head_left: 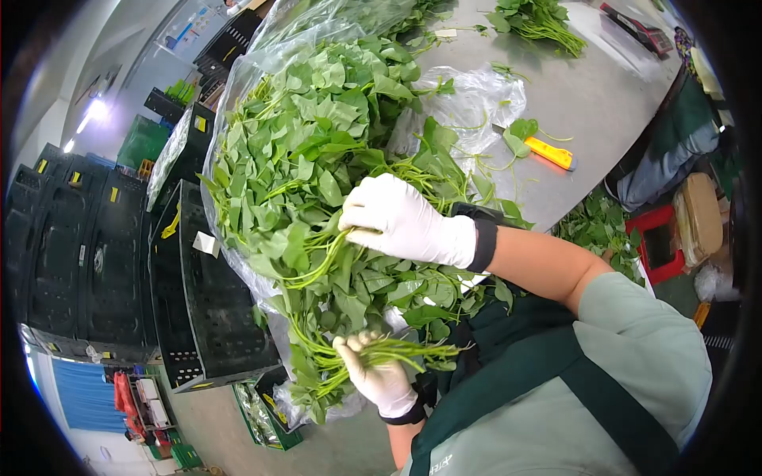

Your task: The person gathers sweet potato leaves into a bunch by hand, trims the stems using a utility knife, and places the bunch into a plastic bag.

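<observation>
A large heap of leafy greens with long green stems fills a clear plastic bag on the metal table. My left hand, in a white glove, is closed around a bunch of leafy green stems; the cut ends point toward my body and leaves hang past the other side. Above it, my gloved right hand rests at the side of the heap. Its fingers are pinched on stems of leafy greens, with the fingertips partly hidden.
A yellow box cutter and crumpled plastic lie on the table. Another bunch of greens sits farther along, near a dark red-edged device. Black crates stand beside the bag. Another person's leg shows at the table edge.
</observation>
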Motion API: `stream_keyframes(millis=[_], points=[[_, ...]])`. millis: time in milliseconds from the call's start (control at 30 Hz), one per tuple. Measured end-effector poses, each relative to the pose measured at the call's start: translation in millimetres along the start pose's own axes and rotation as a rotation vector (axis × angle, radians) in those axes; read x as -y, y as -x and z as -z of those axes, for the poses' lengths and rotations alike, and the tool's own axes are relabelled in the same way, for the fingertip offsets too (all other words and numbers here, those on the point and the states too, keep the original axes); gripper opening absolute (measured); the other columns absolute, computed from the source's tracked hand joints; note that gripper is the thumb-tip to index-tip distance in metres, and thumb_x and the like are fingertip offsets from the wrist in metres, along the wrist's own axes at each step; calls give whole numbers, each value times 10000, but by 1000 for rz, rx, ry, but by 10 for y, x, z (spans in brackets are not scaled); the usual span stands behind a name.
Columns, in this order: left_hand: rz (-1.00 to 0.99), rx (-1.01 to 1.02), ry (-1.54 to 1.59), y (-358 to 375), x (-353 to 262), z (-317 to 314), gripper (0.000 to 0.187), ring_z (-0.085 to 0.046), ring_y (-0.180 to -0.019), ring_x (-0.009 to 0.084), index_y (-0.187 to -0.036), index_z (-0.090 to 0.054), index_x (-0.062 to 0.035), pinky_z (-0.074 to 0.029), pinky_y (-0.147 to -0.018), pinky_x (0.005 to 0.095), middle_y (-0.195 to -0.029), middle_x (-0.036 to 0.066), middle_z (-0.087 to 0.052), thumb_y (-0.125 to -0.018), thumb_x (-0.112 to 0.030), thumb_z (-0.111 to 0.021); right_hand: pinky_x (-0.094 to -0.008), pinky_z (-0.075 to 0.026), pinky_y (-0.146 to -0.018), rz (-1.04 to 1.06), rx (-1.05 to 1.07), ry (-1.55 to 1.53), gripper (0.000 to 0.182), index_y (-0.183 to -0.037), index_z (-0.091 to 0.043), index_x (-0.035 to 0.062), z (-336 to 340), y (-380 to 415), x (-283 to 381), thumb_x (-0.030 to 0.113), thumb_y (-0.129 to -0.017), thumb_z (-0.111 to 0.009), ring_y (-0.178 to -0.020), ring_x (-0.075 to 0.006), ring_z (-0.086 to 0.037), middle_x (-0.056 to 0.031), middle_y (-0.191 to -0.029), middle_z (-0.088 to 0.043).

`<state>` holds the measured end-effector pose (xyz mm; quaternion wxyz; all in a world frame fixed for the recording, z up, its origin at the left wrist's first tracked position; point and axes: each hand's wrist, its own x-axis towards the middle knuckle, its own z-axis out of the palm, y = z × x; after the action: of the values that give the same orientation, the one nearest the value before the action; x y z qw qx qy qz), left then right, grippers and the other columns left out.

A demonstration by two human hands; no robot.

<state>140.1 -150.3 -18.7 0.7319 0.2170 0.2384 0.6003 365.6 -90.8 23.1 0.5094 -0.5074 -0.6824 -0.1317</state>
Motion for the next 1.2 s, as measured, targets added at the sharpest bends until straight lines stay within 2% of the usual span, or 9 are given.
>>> stream_keyframes(millis=[233,600,633,733,800,900,1033,1100,1200], points=[[76,24,105,-92,175,-241,262,-490,-801,135,-1178,-535,-94,-446,-796,326,-908,-1,-534,-994,-279,-511,-325,-407,-591,167,191,-124,128,-875,-639,151,-89,298,365,262,-812,-648,-665,-208,-525,-9,-692,-491],[-49,-2,120,-248,-190,-130,186,-477,-700,146,-1019,-551,-78,-430,-712,289,-753,17,-532,-947,-247,-582,-396,-430,-683,175,575,32,127,-749,-563,78,129,316,171,204,-765,-553,-750,-255,-553,-75,-741,-539],[-172,-31,149,-338,-296,7,173,-479,-702,150,-1004,-550,-78,-433,-712,294,-737,23,-526,-956,-243,-573,-410,-424,-645,260,154,-5,130,-687,-540,70,95,408,-68,186,-746,-527,-699,-276,-548,-90,-701,-528],[-170,49,61,-426,-531,173,188,-485,-733,134,-1019,-558,-73,-435,-707,292,-782,18,-536,-965,-253,-564,-422,-438,-621,209,196,354,150,-681,-536,46,619,253,-538,176,-755,-539,-694,-319,-550,-129,-707,-538],[-97,11,51,-350,-488,43,204,-487,-738,130,-1052,-560,-73,-435,-707,287,-813,14,-542,-964,-256,-566,-419,-460,-743,-119,276,419,153,-818,-611,46,922,230,-669,179,-747,-631,-811,-313,-574,-123,-844,-601],[19,54,-6,-295,-320,55,255,-493,-810,137,-1170,-555,-76,-439,-721,281,-980,32,-554,-961,-221,-573,-427,-453,-806,-6,82,756,291,-939,-599,34,968,226,-547,180,-699,-673,-906,-318,-567,-124,-1001,-591],[91,134,-88,-183,-168,10,316,-507,-859,145,-1250,-522,-68,-448,-763,284,-994,36,-546,-962,-186,-572,-400,-444,-749,-44,292,-21,250,-876,-625,72,552,176,287,296,-773,-662,-865,-289,-582,-93,-870,-611],[48,127,-200,-122,-137,-82,304,-512,-872,146,-1222,-527,-24,-446,-801,305,-996,42,-539,-954,-157,-578,-387,-433,-781,-145,612,-301,222,-903,-644,108,306,309,556,307,-814,-683,-873,-271,-574,-71,-893,-615],[34,95,-243,-93,-130,-85,347,-548,-921,149,-1254,-509,-9,-475,-824,315,-1025,50,-555,-939,-128,-595,-377,-450,-652,-227,554,-397,241,-857,-657,91,44,461,745,328,-821,-677,-706,-266,-584,-69,-752,-597]])
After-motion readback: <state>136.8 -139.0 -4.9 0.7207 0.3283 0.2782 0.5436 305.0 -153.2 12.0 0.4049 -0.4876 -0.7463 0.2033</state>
